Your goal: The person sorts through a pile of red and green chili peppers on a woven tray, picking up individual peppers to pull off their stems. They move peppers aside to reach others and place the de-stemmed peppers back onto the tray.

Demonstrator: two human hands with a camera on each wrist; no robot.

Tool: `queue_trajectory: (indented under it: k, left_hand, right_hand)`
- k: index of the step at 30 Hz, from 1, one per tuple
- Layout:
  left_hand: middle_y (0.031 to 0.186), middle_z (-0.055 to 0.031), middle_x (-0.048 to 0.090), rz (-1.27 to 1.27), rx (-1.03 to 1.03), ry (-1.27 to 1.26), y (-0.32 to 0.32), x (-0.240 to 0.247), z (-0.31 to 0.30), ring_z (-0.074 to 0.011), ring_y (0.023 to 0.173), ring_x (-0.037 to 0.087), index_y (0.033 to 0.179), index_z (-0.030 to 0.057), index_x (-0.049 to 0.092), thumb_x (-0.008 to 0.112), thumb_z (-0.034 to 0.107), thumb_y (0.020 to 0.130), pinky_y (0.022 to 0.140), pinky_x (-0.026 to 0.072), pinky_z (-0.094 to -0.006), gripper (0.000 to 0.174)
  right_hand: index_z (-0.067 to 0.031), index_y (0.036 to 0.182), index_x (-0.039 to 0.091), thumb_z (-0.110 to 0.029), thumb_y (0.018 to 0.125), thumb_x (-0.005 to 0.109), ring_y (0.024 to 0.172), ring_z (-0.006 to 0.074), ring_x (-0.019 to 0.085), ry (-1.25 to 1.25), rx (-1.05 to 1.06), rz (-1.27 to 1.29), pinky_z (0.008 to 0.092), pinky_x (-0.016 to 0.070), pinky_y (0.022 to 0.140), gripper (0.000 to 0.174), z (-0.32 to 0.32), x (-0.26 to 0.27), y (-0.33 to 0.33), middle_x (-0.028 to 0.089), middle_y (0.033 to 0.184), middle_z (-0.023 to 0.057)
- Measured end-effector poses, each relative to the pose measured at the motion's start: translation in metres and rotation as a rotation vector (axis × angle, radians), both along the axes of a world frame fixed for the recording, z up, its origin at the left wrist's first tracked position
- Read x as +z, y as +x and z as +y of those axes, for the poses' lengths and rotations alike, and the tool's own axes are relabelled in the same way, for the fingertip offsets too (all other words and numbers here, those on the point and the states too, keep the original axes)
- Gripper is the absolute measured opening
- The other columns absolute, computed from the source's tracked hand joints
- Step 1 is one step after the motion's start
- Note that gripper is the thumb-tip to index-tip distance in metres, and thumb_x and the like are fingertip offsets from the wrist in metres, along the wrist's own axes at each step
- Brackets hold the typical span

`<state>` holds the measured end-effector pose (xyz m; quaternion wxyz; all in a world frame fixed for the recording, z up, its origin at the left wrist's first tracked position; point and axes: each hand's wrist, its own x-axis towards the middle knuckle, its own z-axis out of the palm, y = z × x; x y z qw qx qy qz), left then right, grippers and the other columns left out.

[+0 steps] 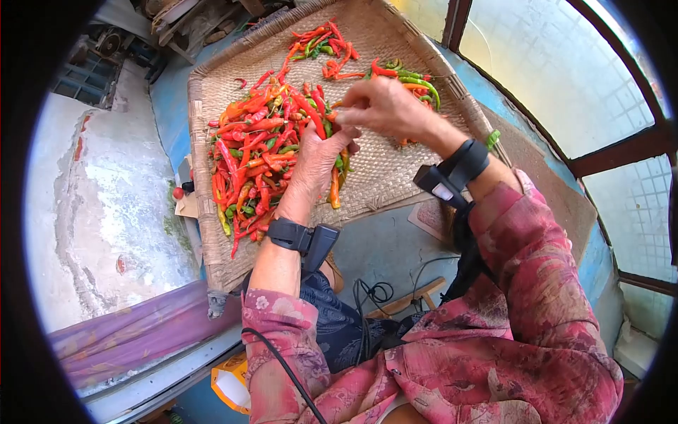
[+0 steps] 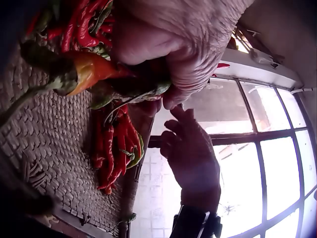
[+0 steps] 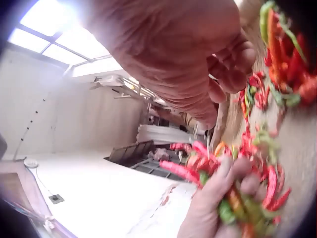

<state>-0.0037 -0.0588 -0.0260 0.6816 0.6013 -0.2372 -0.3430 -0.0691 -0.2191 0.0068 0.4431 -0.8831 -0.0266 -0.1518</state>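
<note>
Fingers [image 1: 333, 136] of L hand [image 1: 316, 164] curled round a bunch of chillies [image 1: 337, 177], head view. Bunch held over the woven tray [image 1: 201, 212], just beside the main pile [image 1: 256, 145] of red, orange & green chillies. R hand [image 1: 385, 106] just beyond it, fingertips drawn together at top of bunch. Whether they pinch a chilli: cannot tell. Small heap [image 1: 321, 44] at far end of tray, mixed heap [image 1: 413, 79] behind R hand. Black strap [image 1: 288, 233] w/ camera on L wrist, same on R.

L wrist view: L hand [image 2: 183, 39] grips several chillies, incl. an orange chilli [image 2: 86, 69] w/ green stem, close over the woven tray [image 2: 44, 139]. R hand [image 2: 190, 153] slightly apart, fingers [image 2: 173, 126] loosely bent, nothing seen in them. Red chillies [image 2: 116, 144] lie on tray nr its rim.

R wrist view: R hand [image 3: 173, 54] fingers [image 3: 233, 62] curled inward, contents hidden. L hand [image 3: 213, 203] below, clasping the bunch of chillies [image 3: 247, 208]. Tray area blurred.
</note>
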Motion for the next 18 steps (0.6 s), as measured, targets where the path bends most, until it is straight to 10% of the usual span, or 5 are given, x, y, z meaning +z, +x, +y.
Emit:
queue_trajectory:
  k: [12, 18]
  left_hand:
    - [0.085, -0.0054, 0.060, 0.303, 0.050, -0.123, 0.001, 0.008, 0.010, -0.0157, 0.075, 0.057, 0.104, 0.0069, 0.055, 0.060, 0.027, 0.085, 0.068, 0.0479, -0.0307, 0.029]
    - [0.085, -0.0043, 0.056, 0.288, 0.001, -0.243, 0.006, 0.014, 0.016, -0.0111, 0.069, 0.050, 0.111, 0.0046, 0.053, 0.057, 0.028, 0.087, 0.064, 0.0434, -0.0266, 0.034]
  right_hand:
    - [0.0037, 0.090, 0.054, -0.021, 0.089, 0.051, 0.057, 0.0109, 0.056, 0.348, -0.184, -0.054, 0.0261, 0.0461, 0.049, 0.025, -0.008, 0.008, 0.009, 0.059, 0.067, 0.0057]
    - [-0.0019, 0.086, 0.061, -0.025, 0.081, 0.055, 0.074, 0.0335, 0.062, -0.298, -0.549, -0.060, 0.0414, 0.0488, 0.066, 0.025, -0.051, -0.003, 0.009, 0.063, 0.077, 0.0192]
